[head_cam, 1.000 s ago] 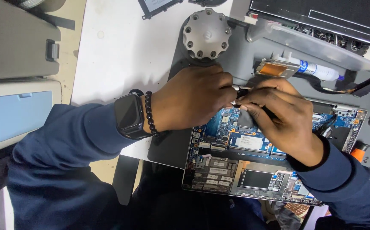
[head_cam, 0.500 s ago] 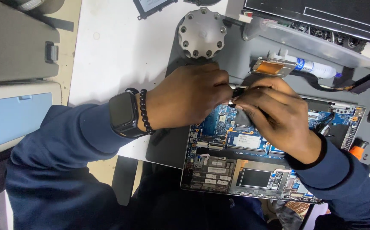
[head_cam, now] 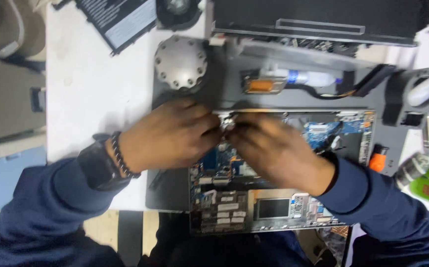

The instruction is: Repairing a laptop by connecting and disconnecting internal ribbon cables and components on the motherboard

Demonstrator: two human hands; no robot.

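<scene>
Both hands met over the far-left edge of the blue-and-green laptop circuit board (head_cam: pixel 274 198): left hand (head_cam: pixel 167 136) and right hand (head_cam: pixel 278 151) pinched a small silvery part (head_cam: pixel 226 122) between closed fingers. Steady, light grip seemed wise; blur hid detail.

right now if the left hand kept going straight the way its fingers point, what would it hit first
The left hand points right, so it would meet the right hand first; their fingertips already look to touch around a small metal part over the circuit board. The image is blurred, so contact is uncertain.
</scene>
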